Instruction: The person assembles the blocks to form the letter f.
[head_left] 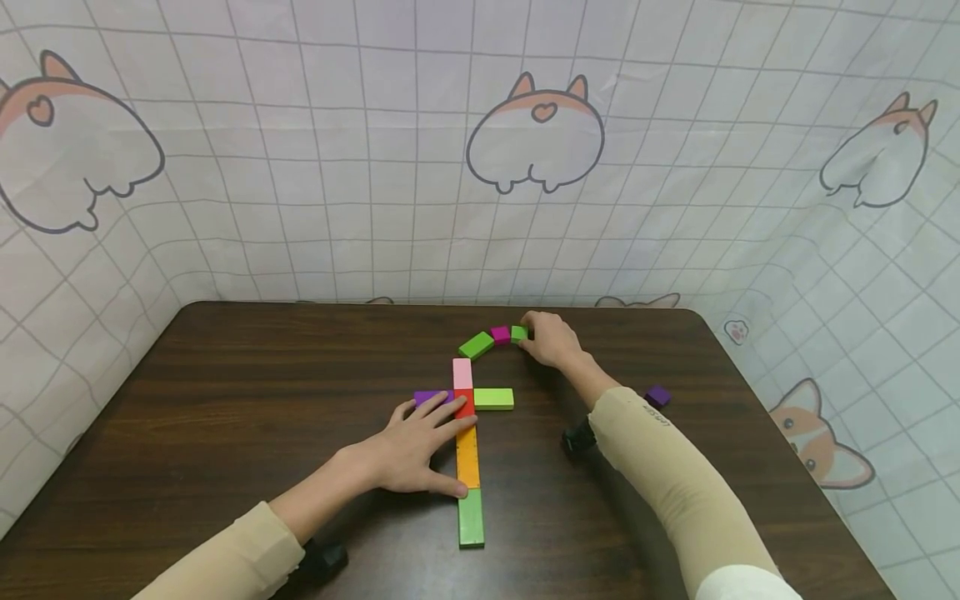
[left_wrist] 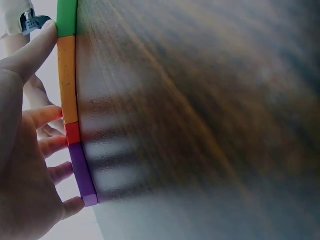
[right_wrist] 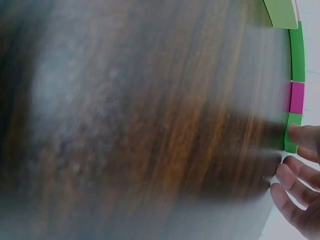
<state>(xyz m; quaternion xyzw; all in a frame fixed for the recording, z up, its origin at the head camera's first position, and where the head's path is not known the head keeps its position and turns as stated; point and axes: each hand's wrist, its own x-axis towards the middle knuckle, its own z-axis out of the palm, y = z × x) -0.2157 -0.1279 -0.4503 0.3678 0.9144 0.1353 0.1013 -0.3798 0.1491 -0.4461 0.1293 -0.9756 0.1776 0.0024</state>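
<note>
My left hand (head_left: 416, 450) lies with spread, straight fingers over a column of flat blocks. Its thumb touches where the orange block (head_left: 467, 462) meets the green block (head_left: 471, 521); other fingertips reach the red block (left_wrist: 72, 133) and the purple block (left_wrist: 83, 172). A pink block (head_left: 462, 373) tops the column, and a lime block (head_left: 493, 400) sticks out rightward. Farther back, my right hand (head_left: 553, 340) pinches a small green block (head_left: 518, 334) between thumb and finger. That block sits beside a magenta block (head_left: 500, 335), which adjoins a longer green block (head_left: 476, 345) in a curve.
A loose dark purple block (head_left: 657, 396) lies right of my right forearm. Dark wrist devices show under both sleeves. The brown wooden table (head_left: 225, 400) ends at a white gridded cloth (head_left: 337, 167) with cartoon animals behind and at the sides.
</note>
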